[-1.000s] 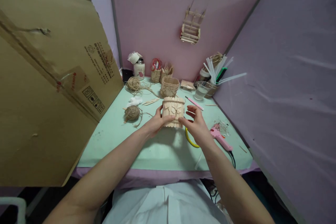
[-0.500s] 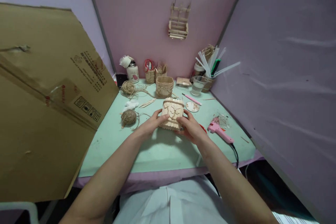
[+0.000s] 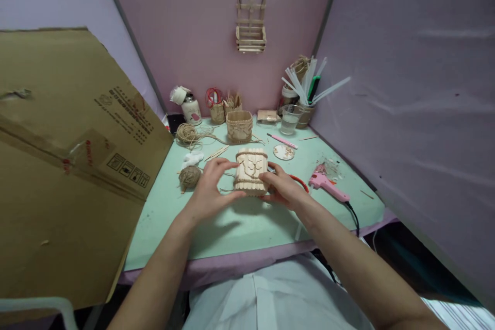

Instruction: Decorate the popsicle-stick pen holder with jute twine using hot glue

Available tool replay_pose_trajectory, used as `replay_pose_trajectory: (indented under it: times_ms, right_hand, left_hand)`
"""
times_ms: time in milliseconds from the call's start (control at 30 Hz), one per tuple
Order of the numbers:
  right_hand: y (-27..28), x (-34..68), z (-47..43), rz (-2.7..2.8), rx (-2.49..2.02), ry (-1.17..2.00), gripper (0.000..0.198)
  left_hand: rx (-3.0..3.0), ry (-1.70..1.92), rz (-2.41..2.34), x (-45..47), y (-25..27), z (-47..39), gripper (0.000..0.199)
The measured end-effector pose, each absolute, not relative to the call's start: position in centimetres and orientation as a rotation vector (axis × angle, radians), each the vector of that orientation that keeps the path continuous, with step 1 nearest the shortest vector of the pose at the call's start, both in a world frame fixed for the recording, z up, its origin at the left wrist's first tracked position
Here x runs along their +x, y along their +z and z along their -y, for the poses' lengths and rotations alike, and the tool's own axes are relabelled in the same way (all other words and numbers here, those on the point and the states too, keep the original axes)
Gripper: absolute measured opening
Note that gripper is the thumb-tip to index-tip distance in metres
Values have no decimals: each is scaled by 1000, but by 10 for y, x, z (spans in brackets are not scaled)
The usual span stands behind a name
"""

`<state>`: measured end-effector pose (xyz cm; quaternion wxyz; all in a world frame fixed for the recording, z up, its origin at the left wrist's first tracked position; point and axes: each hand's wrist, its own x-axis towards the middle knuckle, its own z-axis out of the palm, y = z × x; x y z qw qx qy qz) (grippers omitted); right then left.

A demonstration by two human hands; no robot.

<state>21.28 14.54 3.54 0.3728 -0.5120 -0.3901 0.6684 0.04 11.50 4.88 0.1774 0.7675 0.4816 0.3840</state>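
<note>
A pale wooden-stick pot (image 3: 251,171), with twine bands at top and bottom and leaf-shaped pieces on its front, is in front of me. My right hand (image 3: 280,185) grips its right side, thumb on the front; the other fingers are partly hidden. My left hand (image 3: 214,185) is open at the left side, thumb and forefinger apart, their tips close to the pot; I cannot tell if they touch it. Red-handled scissors (image 3: 300,182) lie partly hidden behind my right hand. A ball of twine (image 3: 190,178) sits left of my left hand.
A pink glue gun (image 3: 328,186) lies at right, beside scraps. Farther back are a woven-looking box (image 3: 239,128), a coil of twine (image 3: 187,134), a pink pen-like tool (image 3: 282,141), a round decorated disc (image 3: 283,152) and a clear cup (image 3: 291,120). Cardboard (image 3: 77,175) stands at left.
My left hand has loosened from the pot and moved left, its fingers spreading. The right hand keeps its grip. The view has shifted slightly.
</note>
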Motion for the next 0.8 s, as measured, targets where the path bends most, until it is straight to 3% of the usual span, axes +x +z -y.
replay_pose_trajectory:
  times_ms: [167, 500, 700, 800]
  right_hand:
    - [37, 212, -143, 1007, -1304, 1712, 72]
    - [39, 210, -142, 975, -1274, 1748, 70]
    - [38, 210, -142, 981, -1283, 1742, 72]
    - [35, 211, -144, 977, -1265, 1749, 72]
  left_hand:
    - [2512, 1042, -1217, 21, 43, -112, 36]
    - [2624, 1127, -1188, 21, 31, -116, 27]
    - [2714, 1162, -1204, 20, 26, -116, 29]
    - [2700, 1138, -1198, 19, 24, -113, 39]
